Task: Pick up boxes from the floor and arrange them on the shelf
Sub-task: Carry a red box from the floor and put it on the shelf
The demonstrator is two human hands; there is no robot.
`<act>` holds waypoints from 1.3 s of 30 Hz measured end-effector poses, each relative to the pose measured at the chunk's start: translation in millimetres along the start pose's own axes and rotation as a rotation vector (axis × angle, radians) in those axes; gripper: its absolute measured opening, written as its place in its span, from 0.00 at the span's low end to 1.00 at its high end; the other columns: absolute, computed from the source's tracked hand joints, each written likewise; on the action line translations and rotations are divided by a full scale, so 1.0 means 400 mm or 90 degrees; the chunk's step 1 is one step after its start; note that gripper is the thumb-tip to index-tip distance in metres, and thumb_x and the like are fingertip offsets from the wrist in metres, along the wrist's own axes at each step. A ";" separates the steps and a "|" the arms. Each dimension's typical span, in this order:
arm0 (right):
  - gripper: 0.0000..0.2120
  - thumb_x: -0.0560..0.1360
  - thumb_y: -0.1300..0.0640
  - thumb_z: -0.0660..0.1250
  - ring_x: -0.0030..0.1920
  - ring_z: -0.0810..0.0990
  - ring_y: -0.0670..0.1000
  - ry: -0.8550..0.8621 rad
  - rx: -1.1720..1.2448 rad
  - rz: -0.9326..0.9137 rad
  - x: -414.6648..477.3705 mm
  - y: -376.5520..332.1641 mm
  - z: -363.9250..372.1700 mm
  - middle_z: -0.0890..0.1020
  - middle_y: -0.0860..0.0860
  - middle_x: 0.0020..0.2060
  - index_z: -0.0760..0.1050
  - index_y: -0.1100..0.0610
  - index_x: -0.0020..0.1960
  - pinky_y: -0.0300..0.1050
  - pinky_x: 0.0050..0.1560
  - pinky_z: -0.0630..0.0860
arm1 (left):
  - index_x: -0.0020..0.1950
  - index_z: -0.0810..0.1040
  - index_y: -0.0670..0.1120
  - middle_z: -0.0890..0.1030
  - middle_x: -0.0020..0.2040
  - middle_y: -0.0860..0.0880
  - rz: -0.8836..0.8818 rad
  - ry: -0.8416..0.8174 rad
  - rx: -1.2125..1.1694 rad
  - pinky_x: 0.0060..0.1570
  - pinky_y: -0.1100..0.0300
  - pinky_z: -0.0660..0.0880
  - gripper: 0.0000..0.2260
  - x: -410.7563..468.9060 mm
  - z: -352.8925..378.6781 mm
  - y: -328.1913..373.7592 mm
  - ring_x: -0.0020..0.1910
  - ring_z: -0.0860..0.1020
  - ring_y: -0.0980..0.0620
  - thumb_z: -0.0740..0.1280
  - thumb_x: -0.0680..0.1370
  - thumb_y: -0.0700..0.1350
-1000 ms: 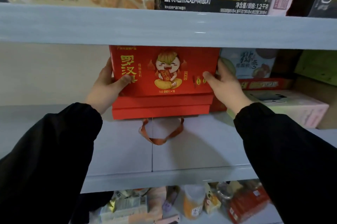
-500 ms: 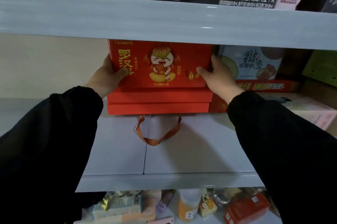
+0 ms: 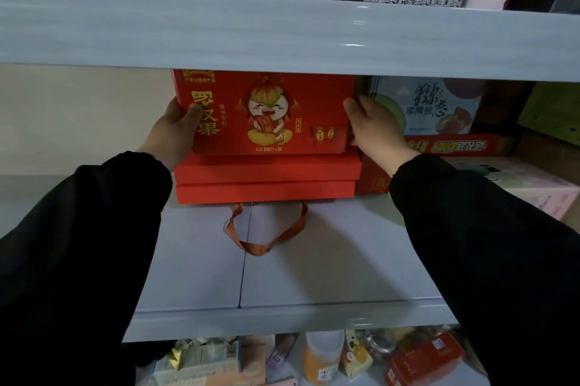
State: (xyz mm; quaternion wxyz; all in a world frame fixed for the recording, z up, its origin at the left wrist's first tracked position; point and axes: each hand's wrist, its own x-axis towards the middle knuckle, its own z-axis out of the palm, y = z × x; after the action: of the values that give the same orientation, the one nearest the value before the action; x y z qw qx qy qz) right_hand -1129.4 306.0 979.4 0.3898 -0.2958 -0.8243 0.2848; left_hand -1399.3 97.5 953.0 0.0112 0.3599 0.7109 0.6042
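the red cartoon box (image 3: 266,112) sits on 2 flat red boxes (image 3: 266,178) at the back of the white shelf (image 3: 314,275). the left hand (image 3: 174,131) grips its left edge, thumb on the front face. the right hand (image 3: 373,128) grips its right edge. an orange ribbon handle (image 3: 266,235) lies on the shelf below.

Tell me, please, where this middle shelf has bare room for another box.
Bare shelf lies left of the red stack and in front, around the orange ribbon. Right of it, the pink box and others crowd together.
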 end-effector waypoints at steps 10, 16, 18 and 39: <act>0.25 0.77 0.31 0.54 0.55 0.84 0.54 0.015 0.038 0.008 0.001 0.023 0.005 0.84 0.52 0.56 0.77 0.46 0.60 0.62 0.57 0.82 | 0.80 0.61 0.50 0.75 0.60 0.53 0.013 -0.064 0.143 0.55 0.57 0.69 0.25 0.002 -0.012 0.037 0.57 0.74 0.51 0.56 0.85 0.58; 0.20 0.83 0.38 0.56 0.57 0.80 0.54 -0.004 -0.024 0.009 -0.012 0.006 0.020 0.82 0.51 0.57 0.76 0.51 0.63 0.52 0.58 0.77 | 0.64 0.76 0.42 0.80 0.55 0.44 -0.016 -0.046 0.332 0.46 0.55 0.68 0.26 -0.019 -0.032 0.044 0.51 0.78 0.43 0.54 0.84 0.62; 0.20 0.82 0.38 0.59 0.56 0.80 0.51 -0.036 -0.079 0.009 -0.026 0.007 0.013 0.82 0.48 0.56 0.77 0.50 0.63 0.44 0.54 0.73 | 0.45 0.77 0.40 0.81 0.43 0.43 -0.027 -0.053 0.468 0.35 0.54 0.65 0.29 -0.037 -0.048 0.045 0.40 0.76 0.45 0.55 0.83 0.64; 0.31 0.72 0.37 0.62 0.67 0.78 0.59 0.066 -0.596 0.115 -0.974 0.316 -0.657 0.83 0.56 0.62 0.80 0.55 0.68 0.51 0.70 0.71 | 0.59 0.83 0.48 0.85 0.53 0.46 0.698 -0.485 0.320 0.51 0.49 0.77 0.22 -0.815 0.760 0.406 0.54 0.81 0.40 0.58 0.77 0.59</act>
State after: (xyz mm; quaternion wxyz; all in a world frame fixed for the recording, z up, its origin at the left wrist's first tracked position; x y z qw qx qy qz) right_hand -679.7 176.3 846.4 0.2292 -0.5238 -0.8144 -0.0993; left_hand -940.0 186.7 875.3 -0.1298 0.8433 0.4922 0.1726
